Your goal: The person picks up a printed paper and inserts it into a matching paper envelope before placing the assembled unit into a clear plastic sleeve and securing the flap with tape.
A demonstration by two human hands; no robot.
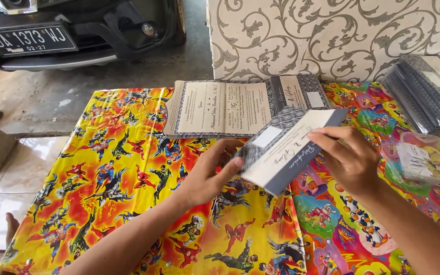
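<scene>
Two hands are closed on a folded card (286, 147), which is held tilted above the colourful cartoon-print table cover (128, 173). The left hand (210, 173) is pinched on the card's lower near corner, thumb pressed on the grey patterned flap and fingers curled underneath. The right hand (347, 155) is pinched on the opposite edge, fingertips laid along the cream panel with script lettering.

The card is judged to be light, thin and fairly stiff, easily creased if squeezed across its middle; its surface is likely smooth and somewhat slippery. A hold at the edges and corners, as is shown now, is judged best, with the folds left free.

Just beyond the grip, an opened card of the same kind (240, 107) is laid flat on the cover. Farther out past the right hand, a stack of dark cards (429, 91) is cut off by the frame edge, so its full count cannot be told. Beside the right wrist a clear plastic bag (423, 158) is seen, its contents hard to make out. The underside of the held card and the left fingers beneath it are hidden. A patterned sofa side (332, 35) and a parked car's front (77, 30) are seen only in part.
</scene>
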